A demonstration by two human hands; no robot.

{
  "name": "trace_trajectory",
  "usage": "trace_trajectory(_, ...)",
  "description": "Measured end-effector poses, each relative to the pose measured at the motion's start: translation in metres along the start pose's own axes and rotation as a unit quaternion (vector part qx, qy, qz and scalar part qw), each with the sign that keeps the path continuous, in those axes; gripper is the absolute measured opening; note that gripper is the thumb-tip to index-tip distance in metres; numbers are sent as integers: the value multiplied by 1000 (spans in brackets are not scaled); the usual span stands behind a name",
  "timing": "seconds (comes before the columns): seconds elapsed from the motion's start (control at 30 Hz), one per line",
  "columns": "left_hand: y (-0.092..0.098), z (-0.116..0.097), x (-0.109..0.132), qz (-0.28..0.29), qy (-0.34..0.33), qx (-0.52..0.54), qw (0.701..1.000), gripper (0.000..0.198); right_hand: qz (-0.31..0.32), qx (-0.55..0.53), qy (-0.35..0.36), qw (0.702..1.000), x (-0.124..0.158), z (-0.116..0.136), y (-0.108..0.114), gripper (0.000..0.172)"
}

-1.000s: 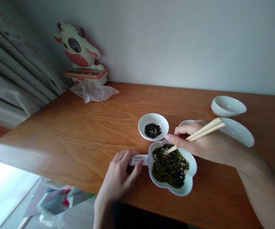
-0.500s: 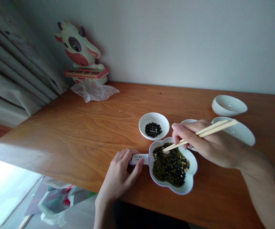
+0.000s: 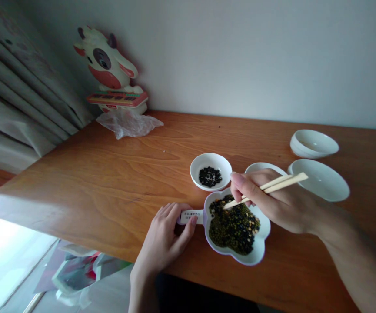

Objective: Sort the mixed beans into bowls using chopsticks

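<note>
The right hand (image 3: 272, 204) pinches wooden chopsticks (image 3: 285, 182), their tips down at the mixed beans (image 3: 233, 228) in a white flower-shaped dish (image 3: 266, 226), while the left hand (image 3: 163, 241) grips the dish's labelled handle (image 3: 191, 216) on the counter (image 3: 77, 187), just beside a small white bowl (image 3: 210, 161) of black beans (image 3: 210, 177).

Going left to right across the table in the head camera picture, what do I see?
Crumpled plastic bag → left hand → small white bowl of black beans → flower-shaped dish of mixed beans → shallow white bowl
</note>
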State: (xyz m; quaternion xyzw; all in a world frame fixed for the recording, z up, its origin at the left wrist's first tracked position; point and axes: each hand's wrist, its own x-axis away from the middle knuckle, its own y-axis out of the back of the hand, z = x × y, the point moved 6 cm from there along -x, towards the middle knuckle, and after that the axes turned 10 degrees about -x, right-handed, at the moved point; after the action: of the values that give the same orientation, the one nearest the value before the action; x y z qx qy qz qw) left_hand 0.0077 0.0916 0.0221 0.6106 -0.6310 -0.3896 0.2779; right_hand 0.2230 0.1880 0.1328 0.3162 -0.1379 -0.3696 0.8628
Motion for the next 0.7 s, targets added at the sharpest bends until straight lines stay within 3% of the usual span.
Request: trace_trajectory(0.7,0,1,1,3,7,8,1000,20,24,-14,-9,1000,3,5,-6,55)
